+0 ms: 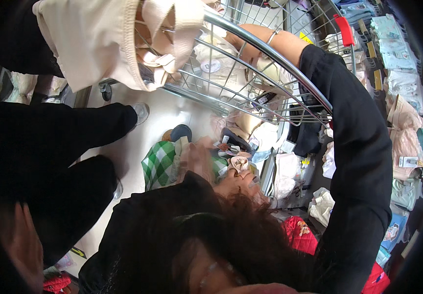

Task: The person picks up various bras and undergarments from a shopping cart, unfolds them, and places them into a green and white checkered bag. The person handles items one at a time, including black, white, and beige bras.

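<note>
My left hand (239,183) is partly hidden by dark hair. Its curled fingers are closed on a rolled pale-pink cloth strap (239,163), beside tagged garments and a green-and-white checked item (158,161). My right hand (239,42), with a bracelet at the wrist, reaches into a wire shopping cart (288,73) among pale packaged garments (220,70). Wires and glare hide its fingers, so its grip cannot be told. A large beige garment (94,40) with straps hangs over the cart's near end, at the upper left.
Another person's black-trousered legs (57,128) and blurred hand (22,242) are at the left. Racks of hanging bras (406,143) and packaged underwear (395,55) line the right. Red quilted clothing (299,235) lies at the lower right. A cart wheel (105,91) stands on the pale floor.
</note>
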The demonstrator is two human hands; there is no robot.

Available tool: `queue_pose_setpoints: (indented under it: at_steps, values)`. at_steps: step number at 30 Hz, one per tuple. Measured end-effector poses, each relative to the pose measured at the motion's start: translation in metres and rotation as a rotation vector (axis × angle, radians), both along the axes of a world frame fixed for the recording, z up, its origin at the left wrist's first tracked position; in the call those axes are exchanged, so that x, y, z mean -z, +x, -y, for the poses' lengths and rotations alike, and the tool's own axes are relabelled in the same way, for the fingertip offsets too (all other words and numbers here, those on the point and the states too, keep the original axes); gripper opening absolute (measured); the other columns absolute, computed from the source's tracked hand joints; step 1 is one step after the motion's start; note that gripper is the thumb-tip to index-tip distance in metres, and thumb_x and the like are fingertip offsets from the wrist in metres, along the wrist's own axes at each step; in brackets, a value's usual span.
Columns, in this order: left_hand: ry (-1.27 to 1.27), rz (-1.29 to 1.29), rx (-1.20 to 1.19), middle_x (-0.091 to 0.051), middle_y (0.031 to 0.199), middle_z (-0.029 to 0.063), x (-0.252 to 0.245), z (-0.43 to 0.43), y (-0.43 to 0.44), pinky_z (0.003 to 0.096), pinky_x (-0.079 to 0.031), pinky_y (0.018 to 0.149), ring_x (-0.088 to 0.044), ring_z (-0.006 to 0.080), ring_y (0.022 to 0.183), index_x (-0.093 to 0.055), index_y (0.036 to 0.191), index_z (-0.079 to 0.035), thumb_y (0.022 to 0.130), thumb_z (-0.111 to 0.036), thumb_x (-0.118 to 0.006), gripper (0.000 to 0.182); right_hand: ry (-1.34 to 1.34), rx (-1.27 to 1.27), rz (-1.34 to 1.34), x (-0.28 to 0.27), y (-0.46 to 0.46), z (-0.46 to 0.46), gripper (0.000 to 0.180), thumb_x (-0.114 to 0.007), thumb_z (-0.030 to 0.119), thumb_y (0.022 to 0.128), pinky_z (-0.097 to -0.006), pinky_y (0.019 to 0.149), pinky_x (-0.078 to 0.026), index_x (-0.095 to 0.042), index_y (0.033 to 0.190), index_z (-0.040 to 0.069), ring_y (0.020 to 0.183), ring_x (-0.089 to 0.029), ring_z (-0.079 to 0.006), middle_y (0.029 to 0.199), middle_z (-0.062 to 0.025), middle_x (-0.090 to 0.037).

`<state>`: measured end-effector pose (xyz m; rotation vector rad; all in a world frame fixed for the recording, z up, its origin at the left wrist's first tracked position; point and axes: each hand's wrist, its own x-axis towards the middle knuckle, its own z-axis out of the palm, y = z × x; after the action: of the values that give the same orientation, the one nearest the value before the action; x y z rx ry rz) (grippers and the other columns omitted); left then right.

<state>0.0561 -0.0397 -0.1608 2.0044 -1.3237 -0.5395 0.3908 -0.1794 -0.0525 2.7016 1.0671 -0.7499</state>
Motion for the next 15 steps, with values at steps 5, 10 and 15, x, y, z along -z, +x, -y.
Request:
queue_pose_setpoints:
  at_steps: [5,10,15]
  values:
    - [0.018,-0.002,0.078,-0.057,0.121,0.0128,0.004,-0.003,0.005,0.0504,-0.041,0.092,-0.053,0.0304,0.118,-0.061,0.118,-0.014,0.085,-0.05,-0.058,0.049,0.442,0.511,-0.065,-0.078,0.03,0.047,0.021,-0.065,0.016,0.093,-0.0373,0.088,-0.052,-0.068,0.11,0.005,0.1,-0.067,-0.0255,0.107,-0.0105,-0.071]
    - [-0.005,-0.119,0.09,-0.058,0.119,0.0132,0.004,-0.003,0.003,0.0486,-0.04,0.095,-0.054,0.032,0.115,-0.061,0.119,-0.011,0.094,-0.052,-0.051,0.049,1.574,0.559,-0.122,-0.171,-0.034,0.092,0.034,-0.069,0.012,0.09,-0.0255,0.066,-0.051,-0.06,0.121,0.005,0.074,-0.063,-0.0093,0.095,-0.0015,-0.068]
    - [-0.01,-0.138,0.02,-0.06,0.12,0.0137,-0.011,-0.007,-0.004,0.0492,-0.041,0.095,-0.054,0.0335,0.116,-0.064,0.118,-0.011,0.094,-0.045,-0.056,0.043,2.08,0.111,-0.356,-0.24,-0.149,0.12,0.033,-0.049,0.006,0.101,-0.0518,0.114,-0.032,-0.054,0.133,0.009,0.134,-0.045,-0.0292,0.139,-0.0109,-0.054]
